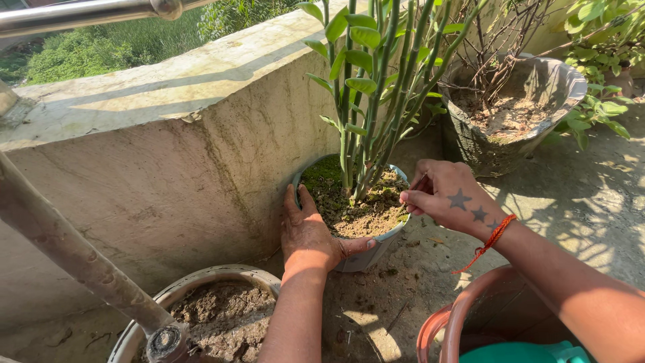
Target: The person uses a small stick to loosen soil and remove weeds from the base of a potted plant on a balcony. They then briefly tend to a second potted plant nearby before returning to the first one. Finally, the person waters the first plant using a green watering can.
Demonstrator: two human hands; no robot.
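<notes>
A pale concrete parapet wall (168, 161) is rising behind the work, with a large grey pot (531, 101) of dry soil standing well to the right. Against the wall, a small white pot (366, 252) is holding a tall green-stemmed plant (366, 87) in crumbly soil. The left hand (310, 235) is pressing flat against the pot's near side, fingers spread and thumb hooked around the rim, bracing it. The right hand (447, 196) is hovering over the soil, fingertips pinched together on a thin stick-like thing (418, 183); what it is cannot be told. Digging too close to the stems could be nicking roots, and a loosened brace could be letting the top-heavy pot tip.
</notes>
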